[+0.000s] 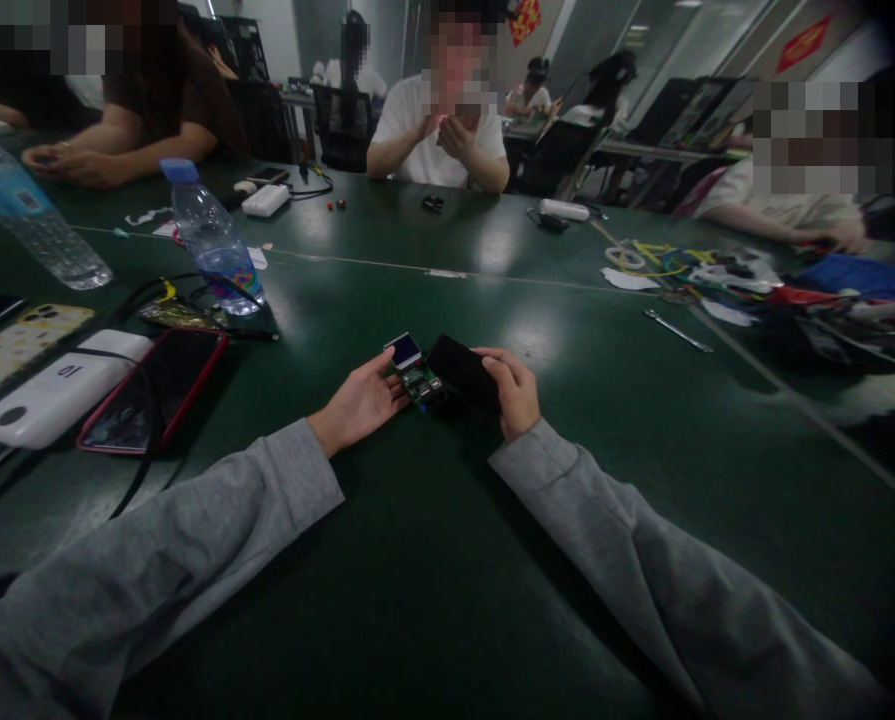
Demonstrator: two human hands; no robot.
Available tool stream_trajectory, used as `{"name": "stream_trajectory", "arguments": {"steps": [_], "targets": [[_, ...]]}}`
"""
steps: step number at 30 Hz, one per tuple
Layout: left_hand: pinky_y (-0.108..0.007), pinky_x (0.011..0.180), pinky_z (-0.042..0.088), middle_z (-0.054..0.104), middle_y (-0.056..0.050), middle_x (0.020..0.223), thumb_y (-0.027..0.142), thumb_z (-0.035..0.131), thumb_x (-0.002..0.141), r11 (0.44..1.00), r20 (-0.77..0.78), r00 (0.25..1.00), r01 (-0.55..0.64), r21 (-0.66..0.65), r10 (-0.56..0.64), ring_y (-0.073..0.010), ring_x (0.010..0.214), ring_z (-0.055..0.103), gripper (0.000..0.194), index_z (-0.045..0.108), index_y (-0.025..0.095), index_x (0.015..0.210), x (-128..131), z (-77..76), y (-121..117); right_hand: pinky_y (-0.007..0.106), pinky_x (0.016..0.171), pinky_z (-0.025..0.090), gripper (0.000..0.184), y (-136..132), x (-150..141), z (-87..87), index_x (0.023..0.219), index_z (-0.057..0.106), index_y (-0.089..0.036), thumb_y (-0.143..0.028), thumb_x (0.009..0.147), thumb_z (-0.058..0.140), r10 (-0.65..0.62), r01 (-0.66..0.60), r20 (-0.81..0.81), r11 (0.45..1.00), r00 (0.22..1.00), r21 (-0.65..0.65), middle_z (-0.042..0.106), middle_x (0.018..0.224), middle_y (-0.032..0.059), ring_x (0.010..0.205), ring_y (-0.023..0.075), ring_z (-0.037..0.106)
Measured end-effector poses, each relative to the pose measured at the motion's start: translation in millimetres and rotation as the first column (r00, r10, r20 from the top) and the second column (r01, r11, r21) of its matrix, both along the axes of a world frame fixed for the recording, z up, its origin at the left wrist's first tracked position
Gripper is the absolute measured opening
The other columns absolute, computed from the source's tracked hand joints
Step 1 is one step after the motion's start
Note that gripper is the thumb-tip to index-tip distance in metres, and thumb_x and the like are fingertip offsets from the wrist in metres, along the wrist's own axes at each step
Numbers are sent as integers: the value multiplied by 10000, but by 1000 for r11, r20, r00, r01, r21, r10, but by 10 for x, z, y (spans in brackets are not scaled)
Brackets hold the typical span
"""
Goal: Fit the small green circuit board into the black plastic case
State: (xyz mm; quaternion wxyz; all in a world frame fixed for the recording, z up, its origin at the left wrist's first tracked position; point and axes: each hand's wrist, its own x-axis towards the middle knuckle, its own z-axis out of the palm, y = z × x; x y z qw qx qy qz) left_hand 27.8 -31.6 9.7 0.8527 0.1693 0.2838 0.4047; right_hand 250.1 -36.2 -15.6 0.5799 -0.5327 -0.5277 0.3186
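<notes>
My left hand [362,402] grips a green circuit board [419,384] by its left side, thumb on top and fingers beneath. A small dark display screen [403,351] with a pale frame sits at the board's far end, close to my thumb. Closed around the right end of a black rectangular case [462,370] is my right hand [513,390]. The case is tilted, and its left end meets or overlaps the board's right side; whether the two are joined I cannot tell. Both things are held over the green table [417,560].
Left of my hands lie a red-edged phone [158,385], a white power bank [57,390] with black cables and a patterned phone case [27,345]. A water bottle [218,240] stands behind them. A wrench [676,330] and tangled wires [657,258] lie right. A person [439,130] sits opposite.
</notes>
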Motion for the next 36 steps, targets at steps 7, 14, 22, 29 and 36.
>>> {"name": "stream_trajectory", "arguments": {"steps": [7,14,22,29,36], "targets": [[-314,936,448,672,-86,1055,312,581,920,1000,-7,1000,3,-2,-3,-181,1015,632,306,580,139,1173,3,22,-11,327,733,493,229,-23,-30,32,913,727,-245,-409,801,614,27,-27,6,999,1000,37,703,834,4,798,183,625],[-336,936,443,672,-95,1063,325,578,920,1000,-20,1000,4,2,-4,-193,1016,627,341,567,137,1205,5,22,-3,353,746,510,252,-36,-39,55,934,713,-243,-430,808,600,33,-35,49,999,998,35,707,863,18,827,200,635],[-323,934,443,675,-80,1034,332,554,936,1000,-4,1000,-4,16,4,-179,990,634,291,585,151,1161,12,0,9,353,751,510,258,-39,-46,46,949,713,-249,-445,823,601,26,-29,66,998,997,52,703,880,20,837,200,631],[-323,942,447,666,-112,1090,342,524,949,999,-9,1000,22,33,-22,-183,985,639,346,566,129,1217,16,12,0,343,745,516,361,38,19,-59,1051,680,-234,-516,845,584,-63,63,-3,997,998,46,685,906,30,840,190,633],[-331,946,456,650,-128,1115,385,540,932,999,-17,1000,27,27,-26,-198,1010,631,416,526,127,1258,16,37,-9,387,825,531,370,52,26,-94,1083,658,-227,-477,812,631,-22,23,-50,1000,999,14,692,982,51,923,213,653]]}}
